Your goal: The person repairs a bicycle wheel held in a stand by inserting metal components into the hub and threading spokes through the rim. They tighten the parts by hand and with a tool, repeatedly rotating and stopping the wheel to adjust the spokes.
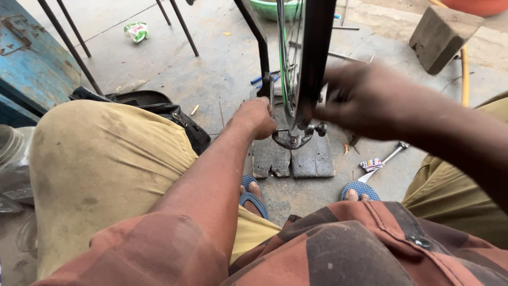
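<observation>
The left hand (pixel 257 117) closes on the fork end (pixel 290 139) just beside the bicycle wheel (pixel 312 58); the blurred right hand (pixel 365 98) grips the wheel's far side.

Place: an open-air bicycle repair workshop, set up at ground level.
Floor: bare, stained concrete floor (pixel 211 74) with scraps and litter lying about.
Main fixture: a bicycle wheel (pixel 301 58) standing upright in a metal stand (pixel 291 135) on a worn wooden board (pixel 301 156).
Tools: a wrench (pixel 383 161) lies loose on the concrete.
Surroundings: a chipped blue metal box (pixel 32 58), a wooden block (pixel 442 34), a green basin (pixel 267 8), thin metal rods (pixel 69 42).
</observation>
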